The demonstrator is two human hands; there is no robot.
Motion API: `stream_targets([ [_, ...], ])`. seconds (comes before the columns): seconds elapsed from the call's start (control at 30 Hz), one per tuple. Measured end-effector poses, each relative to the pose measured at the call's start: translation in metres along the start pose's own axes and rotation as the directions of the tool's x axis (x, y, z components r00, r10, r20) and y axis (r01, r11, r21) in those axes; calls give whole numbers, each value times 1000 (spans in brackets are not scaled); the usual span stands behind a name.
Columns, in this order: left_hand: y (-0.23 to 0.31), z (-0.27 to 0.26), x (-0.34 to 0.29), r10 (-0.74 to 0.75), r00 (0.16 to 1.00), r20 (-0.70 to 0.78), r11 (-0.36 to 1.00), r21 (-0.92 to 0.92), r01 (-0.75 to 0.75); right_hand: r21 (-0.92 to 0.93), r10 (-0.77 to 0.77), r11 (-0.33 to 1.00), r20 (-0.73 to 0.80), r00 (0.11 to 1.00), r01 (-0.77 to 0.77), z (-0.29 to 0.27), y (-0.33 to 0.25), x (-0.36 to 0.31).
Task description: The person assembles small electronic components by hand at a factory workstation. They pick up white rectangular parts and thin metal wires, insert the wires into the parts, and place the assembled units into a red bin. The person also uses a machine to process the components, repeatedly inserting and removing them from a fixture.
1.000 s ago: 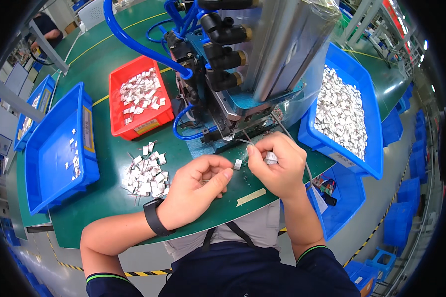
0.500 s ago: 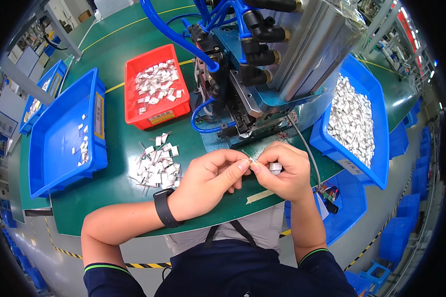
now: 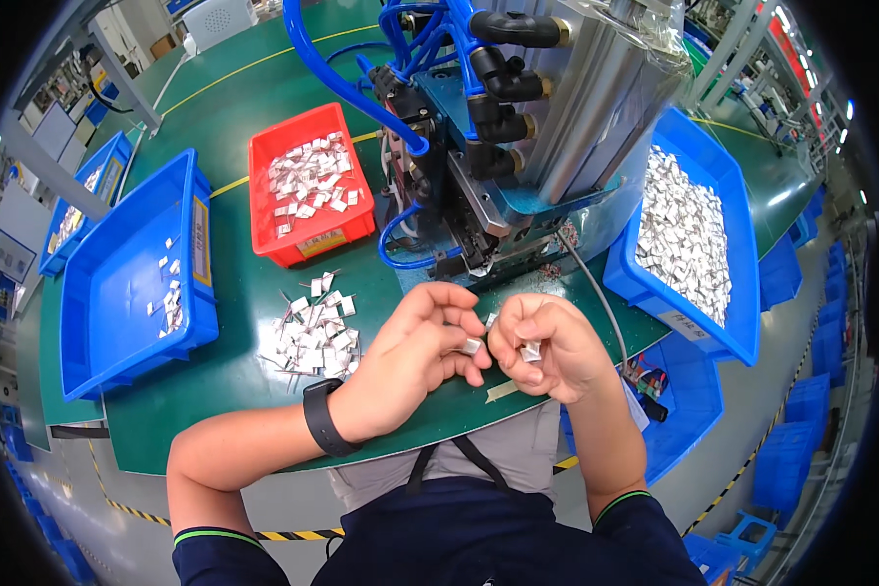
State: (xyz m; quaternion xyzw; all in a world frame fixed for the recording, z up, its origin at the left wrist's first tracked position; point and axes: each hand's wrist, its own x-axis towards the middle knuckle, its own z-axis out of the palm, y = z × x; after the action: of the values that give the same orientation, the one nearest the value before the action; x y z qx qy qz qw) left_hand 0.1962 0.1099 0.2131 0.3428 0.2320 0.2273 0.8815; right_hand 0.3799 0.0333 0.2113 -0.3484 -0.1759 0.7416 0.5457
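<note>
My left hand (image 3: pixel 410 363), a black band on its wrist, holds a small white square part (image 3: pixel 471 346) between thumb and fingers. Close beside it, my right hand (image 3: pixel 564 354) is curled around another small white part (image 3: pixel 530 352); how many pieces lie inside that fist is hidden. Both hands are above the front edge of the green table, just before a bench press (image 3: pixel 498 220) with blue air hoses. Left of my left hand lies a loose pile of white parts (image 3: pixel 317 337) with thin wire leads.
A red bin (image 3: pixel 313 249) with white parts stands behind the pile. At the left is a blue bin (image 3: pixel 117 283) with a few parts, at the right a blue bin (image 3: pixel 689 337) heaped with them. A grey cable (image 3: pixel 596 278) runs beside my right hand.
My hands, pinched together at the fingertips before, have come apart slightly. White parts now show in both hands. The view has shifted a little.
</note>
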Motion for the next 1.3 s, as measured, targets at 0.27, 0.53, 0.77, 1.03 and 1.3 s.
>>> stream_targets([
  [0.27, 0, -2, -4, 24, 990, 139, 931, 357, -73, -491, -146, 865, -62, 987, 98, 11, -2, -10],
  [0.53, -2, -1, -7, 35, 974, 224, 722, 668, -179, -618, -152, 782, -57, 987, 84, 4, 5, -4],
  [0.77, 9, 10, -13, 279, 867, 413, 139, 876, -462, -504, 31, 862, -41, 999, -47, 0, -4, -11],
  [1.03, 6, 9, -25, 259, 824, 503, 122, 829, -545, -490, 236, 852, 41, 971, -186, -6, -1, -26],
  [1.3, 0, -9, -31, 83, 896, 437, 601, 695, -395, -771, 137, 630, 235, 962, 98, -9, -7, -35],
])
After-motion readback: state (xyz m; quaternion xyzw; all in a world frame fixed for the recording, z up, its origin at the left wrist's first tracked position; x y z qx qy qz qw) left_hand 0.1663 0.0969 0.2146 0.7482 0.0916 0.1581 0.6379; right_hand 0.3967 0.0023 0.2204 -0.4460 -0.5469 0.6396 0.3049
